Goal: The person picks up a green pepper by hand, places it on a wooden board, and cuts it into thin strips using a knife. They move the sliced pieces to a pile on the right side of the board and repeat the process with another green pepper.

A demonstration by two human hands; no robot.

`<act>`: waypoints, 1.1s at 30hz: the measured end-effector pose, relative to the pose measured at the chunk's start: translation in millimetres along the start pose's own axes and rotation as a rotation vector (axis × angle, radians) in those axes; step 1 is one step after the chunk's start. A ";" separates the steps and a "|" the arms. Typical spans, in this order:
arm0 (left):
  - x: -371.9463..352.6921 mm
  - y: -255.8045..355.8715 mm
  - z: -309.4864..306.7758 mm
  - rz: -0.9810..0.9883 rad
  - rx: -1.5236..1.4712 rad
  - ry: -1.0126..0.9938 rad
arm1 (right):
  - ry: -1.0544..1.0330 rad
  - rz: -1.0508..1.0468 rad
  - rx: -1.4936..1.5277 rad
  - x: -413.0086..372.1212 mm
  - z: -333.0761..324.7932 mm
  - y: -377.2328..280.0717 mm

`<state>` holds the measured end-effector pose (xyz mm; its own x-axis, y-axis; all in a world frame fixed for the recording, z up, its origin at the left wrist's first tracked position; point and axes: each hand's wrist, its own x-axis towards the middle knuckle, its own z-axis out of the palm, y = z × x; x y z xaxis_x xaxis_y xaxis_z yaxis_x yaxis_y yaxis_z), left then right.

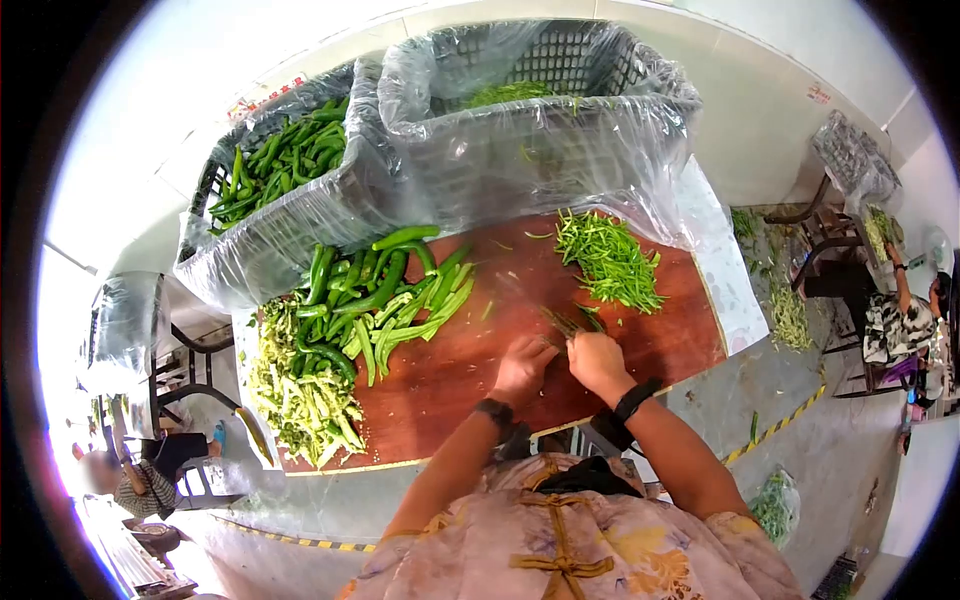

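Low over the near side of the red-brown board [440, 410], my two hands are close together. My left hand [524, 368] is blurred by motion, its fingers curled in; I cannot tell what it holds. My right hand [598, 364] is closed in a fist around a thin, dark, blade-like tool [560, 321], which points away from me. A short green pepper piece [593, 318] shows just beyond the right knuckles. Ahead to the right lies a heap of thin green pepper strips [610, 262]. Whole and split green peppers [375, 290] are piled to the left, beside pale pepper cores [305, 405].
Behind the board stand two plastic-lined crates: the left crate [290, 215] full of green peppers, the right crate [540, 150] with green strips inside. Chairs [815, 235] and a seated person [890, 320] are at the right. Another person [150, 485] sits at the left.
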<state>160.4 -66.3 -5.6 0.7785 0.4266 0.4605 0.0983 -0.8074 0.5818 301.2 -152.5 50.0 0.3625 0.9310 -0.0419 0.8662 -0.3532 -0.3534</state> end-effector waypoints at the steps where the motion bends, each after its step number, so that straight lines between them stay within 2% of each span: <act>1: -0.9 -1.8 2.2 0.019 0.010 0.024 | 0.000 0.016 0.011 -2.1 -3.9 1.5; 5: 0.3 5.2 -5.5 0.022 0.042 0.030 | -0.034 0.019 0.010 -30.2 -19.2 4.2; 7: 1.2 9.7 -10.7 0.067 0.180 0.066 | -0.039 -0.026 -0.002 -44.2 -23.6 3.2; 8: 1.5 11.1 -11.2 0.067 0.180 0.065 | -0.041 -0.069 -0.011 -49.9 -23.8 3.2; 12: -0.1 3.8 -3.9 0.013 0.108 0.062 | -0.095 -0.015 -0.025 -60.8 -21.3 7.5; 23: 0.4 3.7 -6.3 0.005 0.052 0.071 | -0.143 -0.043 -0.010 -41.4 -5.2 6.0; 25: 0.9 2.4 -6.6 -0.007 0.048 0.016 | -0.126 -0.042 -0.014 -33.4 -2.3 3.4; 33: -2.6 0.0 -2.0 0.020 0.088 0.054 | -0.119 -0.042 -0.013 -51.5 -14.8 7.0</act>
<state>157.2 -66.7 -5.4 0.7465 0.4293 0.5084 0.1388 -0.8477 0.5119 293.7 -204.3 63.6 0.2836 0.9490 -0.1379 0.8844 -0.3144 -0.3449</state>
